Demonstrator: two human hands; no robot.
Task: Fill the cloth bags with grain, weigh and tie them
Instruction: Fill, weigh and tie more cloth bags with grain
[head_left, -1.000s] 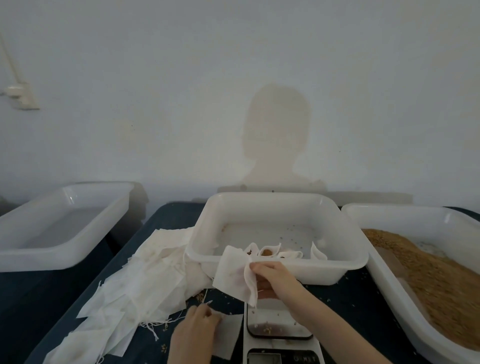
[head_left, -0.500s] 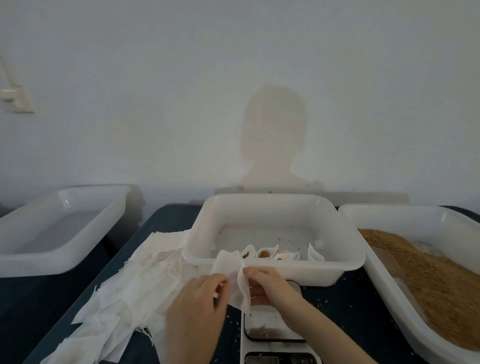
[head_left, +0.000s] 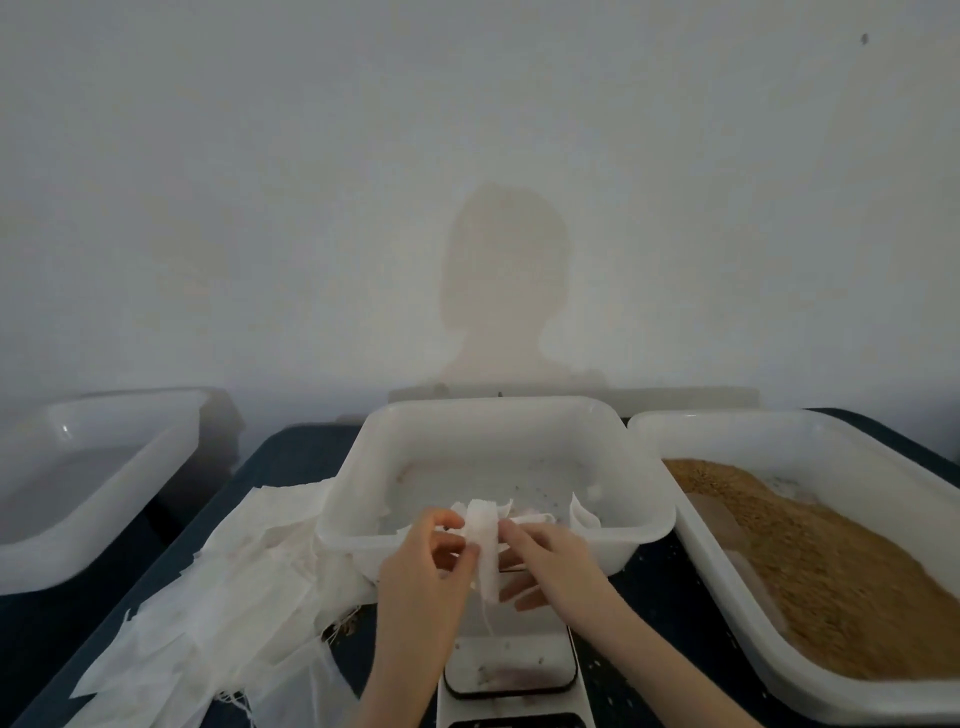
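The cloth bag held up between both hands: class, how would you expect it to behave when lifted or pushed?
Probably floppy: the cloth bag hangs folded and limp between the left hand and right hand. Likely very light, since fingertip pinches seem enough to hold it. Its loose thread suggests that it may snag or fray.

Dim, soft light from behind the person; head shadow (head_left: 504, 280) on wall (head_left: 208, 182). Edges curve; slight blur throughout.
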